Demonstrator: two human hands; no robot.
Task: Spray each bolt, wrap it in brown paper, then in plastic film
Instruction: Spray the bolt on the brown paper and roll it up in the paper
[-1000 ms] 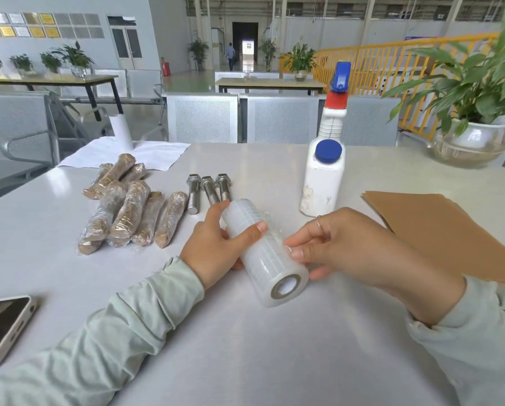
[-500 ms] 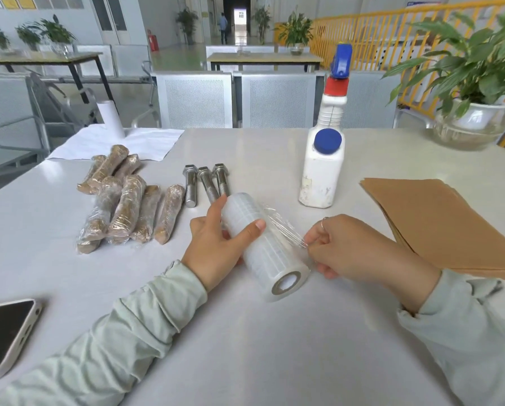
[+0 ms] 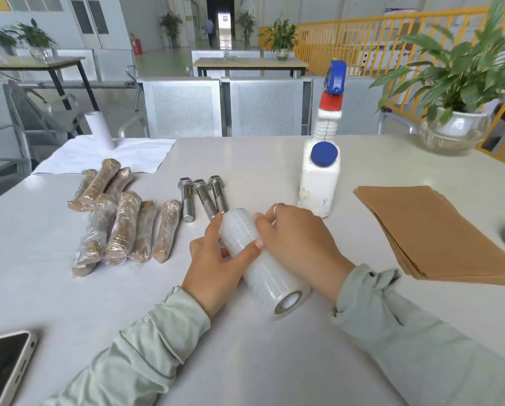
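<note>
Since a moment ago the right hand (image 3: 298,238) has closed back onto the film roll (image 3: 260,265) — both it and the left hand (image 3: 216,265) grip it.

Bright, even daylight fills the hall, and the far doorway (image 3: 220,22) is blown out white. The table (image 3: 245,361) shows soft sheen and faint shadows. Straight lines bow near the edges; the corners smear slightly.

Both arms wear long, pale sage-green sleeves (image 3: 146,341) of soft, lightly creased fabric, gathered at the wrists. A thin ring (image 3: 275,207) sits on a finger of the right hand (image 3: 298,238).
</note>
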